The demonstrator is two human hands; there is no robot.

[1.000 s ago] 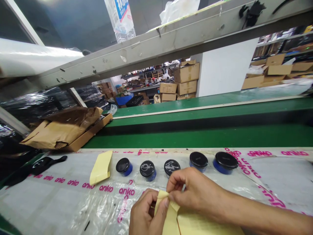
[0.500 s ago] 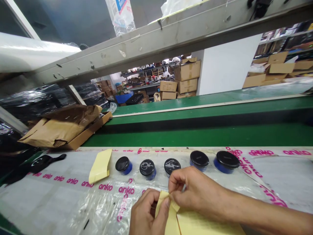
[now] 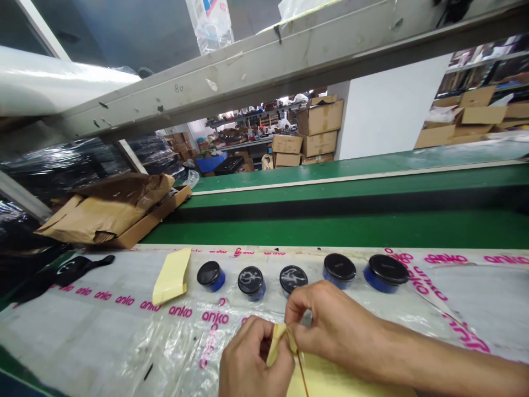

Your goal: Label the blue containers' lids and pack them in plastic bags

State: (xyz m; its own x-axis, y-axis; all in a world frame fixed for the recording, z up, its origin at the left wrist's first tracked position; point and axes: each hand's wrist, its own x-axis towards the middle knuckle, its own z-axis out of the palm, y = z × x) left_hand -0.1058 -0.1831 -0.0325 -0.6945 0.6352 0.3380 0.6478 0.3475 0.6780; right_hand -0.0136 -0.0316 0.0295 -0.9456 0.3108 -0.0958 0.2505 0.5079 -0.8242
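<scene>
At the bottom middle, my left hand (image 3: 250,361) is closed, pinching a folded yellow paper strip (image 3: 279,333) between thumb and fingers. My right hand (image 3: 336,325) reaches in from the right, its fingertips pinched on the same strip's upper edge. Below my right hand lies a larger yellow paper sheet (image 3: 343,380), with a thin brown line along its left side. Beyond my hands stands a row of several round, black-lidded blue containers, including a left one (image 3: 210,274), a middle one (image 3: 293,278) partly behind my right hand, and a large right one (image 3: 386,273).
A separate yellow paper piece (image 3: 171,275) lies left of the containers. Printed plastic film (image 3: 124,342) covers the work surface. At far left are a black item (image 3: 78,270) and a cardboard tray (image 3: 152,218) with brown paper. A green surface (image 3: 289,226) runs behind, under a grey beam (image 3: 248,71).
My two hands have drawn slightly closer together on the strip, which is more bunched between the fingers. The view has shifted a little; the containers stay in place.
</scene>
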